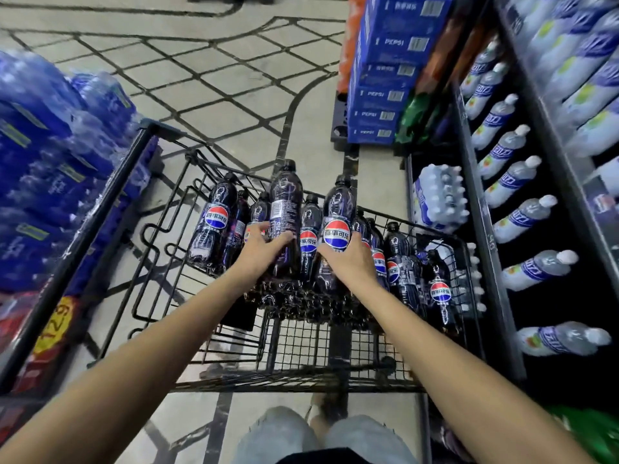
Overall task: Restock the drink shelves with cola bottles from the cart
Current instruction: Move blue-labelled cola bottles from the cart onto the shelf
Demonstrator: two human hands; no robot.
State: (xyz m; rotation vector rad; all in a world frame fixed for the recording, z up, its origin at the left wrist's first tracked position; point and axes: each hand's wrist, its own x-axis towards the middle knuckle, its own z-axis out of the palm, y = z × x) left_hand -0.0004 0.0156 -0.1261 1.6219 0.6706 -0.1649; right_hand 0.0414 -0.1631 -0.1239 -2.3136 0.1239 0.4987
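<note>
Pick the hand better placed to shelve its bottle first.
Right. The right hand grips a cola bottle nearer the shelves; the left hand, also gripping one, would likely have to reach across.

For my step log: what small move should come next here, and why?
Probably lift both clear of the cart: the left hand grips the back-label bottle, the right hand the logo bottle, both higher than the rest, and the shelves stand to the right.
</note>
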